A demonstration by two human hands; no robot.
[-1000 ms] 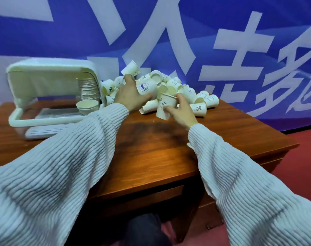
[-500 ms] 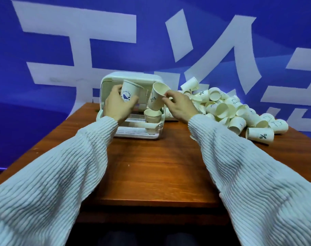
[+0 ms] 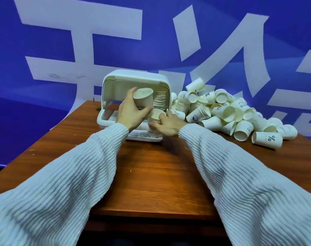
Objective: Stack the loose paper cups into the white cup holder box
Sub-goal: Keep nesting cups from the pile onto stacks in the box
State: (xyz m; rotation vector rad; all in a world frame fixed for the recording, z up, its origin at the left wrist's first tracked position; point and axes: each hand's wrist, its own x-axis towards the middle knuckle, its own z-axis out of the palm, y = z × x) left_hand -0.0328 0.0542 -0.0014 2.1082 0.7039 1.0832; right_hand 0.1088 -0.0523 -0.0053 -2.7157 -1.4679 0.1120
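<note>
The white cup holder box (image 3: 135,77) stands open at the far middle of the table. A tall stack of nested cups (image 3: 160,100) leans inside its right part. My left hand (image 3: 131,112) holds one paper cup (image 3: 143,98) upright in front of the opening. My right hand (image 3: 167,124) grips a short stack of cups (image 3: 157,115) standing at the box's front right, just below the held cup. A heap of loose paper cups (image 3: 227,112) lies to the right of the box.
The wooden table (image 3: 151,174) reaches toward me between my sleeves. A blue banner with large white characters (image 3: 151,41) hangs right behind the box and the heap. One cup with a percent sign (image 3: 267,139) lies at the heap's near right edge.
My right hand has set its cup down onto the short stack in the box and now grips that stack. My left hand has brought its cup right, over the stack.
</note>
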